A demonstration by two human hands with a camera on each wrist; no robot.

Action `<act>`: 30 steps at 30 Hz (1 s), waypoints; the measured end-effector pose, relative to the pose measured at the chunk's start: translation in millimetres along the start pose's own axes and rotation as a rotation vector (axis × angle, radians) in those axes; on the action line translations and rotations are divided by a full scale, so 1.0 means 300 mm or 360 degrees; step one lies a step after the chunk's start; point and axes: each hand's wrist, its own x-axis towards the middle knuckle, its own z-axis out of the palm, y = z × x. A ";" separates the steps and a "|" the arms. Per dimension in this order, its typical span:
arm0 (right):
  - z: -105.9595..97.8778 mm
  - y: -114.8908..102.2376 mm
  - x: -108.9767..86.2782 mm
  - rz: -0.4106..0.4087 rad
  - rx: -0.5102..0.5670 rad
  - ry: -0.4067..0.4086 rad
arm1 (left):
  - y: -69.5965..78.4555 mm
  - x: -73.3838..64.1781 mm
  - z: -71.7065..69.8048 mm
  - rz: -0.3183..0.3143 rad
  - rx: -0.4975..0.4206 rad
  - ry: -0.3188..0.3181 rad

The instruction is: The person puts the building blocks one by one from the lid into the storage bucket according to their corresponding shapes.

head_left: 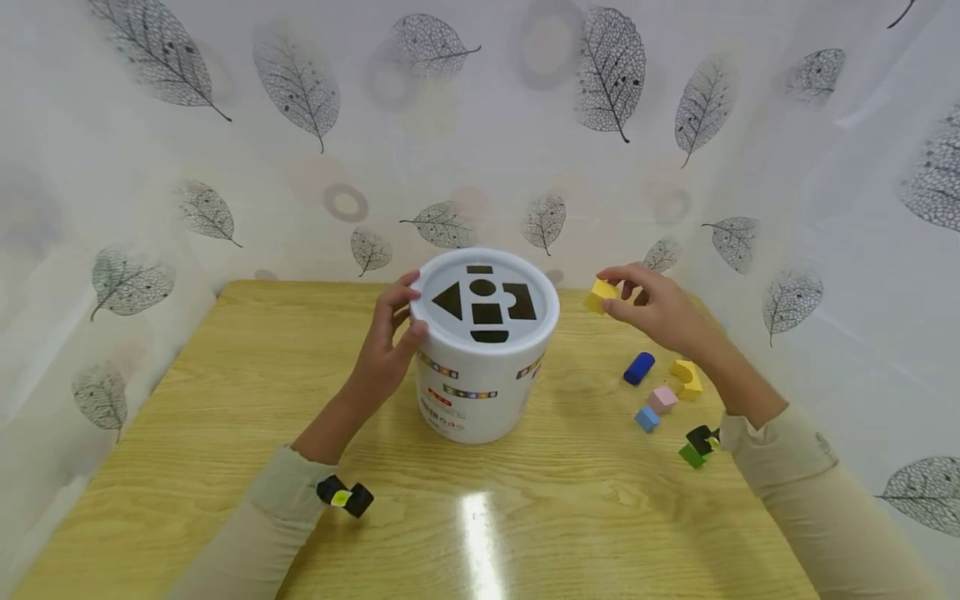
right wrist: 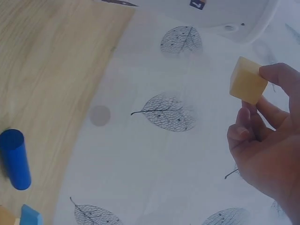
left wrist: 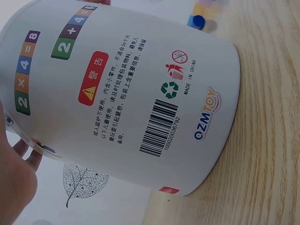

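A white bucket (head_left: 480, 392) stands upright on the table, its lid (head_left: 450, 333) cut with several shaped holes, among them a triangle, a circle and a square. My left hand (head_left: 384, 350) holds the bucket at the left of its rim, thumb toward the front and fingers farther back. In the left wrist view, printed labels and a barcode show on the bucket's wall, with part of the left hand (left wrist: 16, 180) beside the rim. To the right of the bucket, my right hand (head_left: 656, 308) pinches a yellow block (head_left: 600, 295) between thumb and fingers, above the table.
Below the right hand lie a blue cylinder (head_left: 639, 368), a yellow block with a curved notch (head_left: 686, 379), a pink cube (head_left: 662, 400), a light blue cube (head_left: 647, 419) and a green block (head_left: 692, 455). A leaf-patterned curtain (head_left: 465, 167) hangs behind the wooden table (head_left: 570, 517).
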 end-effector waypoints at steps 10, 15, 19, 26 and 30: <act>-0.015 -0.153 0.027 -0.0087 0.0095 -0.0028 | -0.005 0.001 0.004 0.0009 -0.0002 -0.0007; 0.017 -0.199 0.055 -0.0219 0.0161 -0.0071 | -0.003 0.001 0.005 0.0003 -0.0001 -0.0004; 0.046 -0.228 0.085 -0.0285 0.0211 -0.0103 | -0.001 0.001 0.004 0.0002 0.0002 0.0001; 0.103 -0.275 0.135 -0.0358 0.0252 -0.0214 | -0.002 0.000 0.002 -0.0006 0.0005 0.0001; 0.131 -0.297 0.159 -0.0368 0.0243 -0.0247 | -0.003 -0.001 0.000 -0.0006 0.0012 0.0001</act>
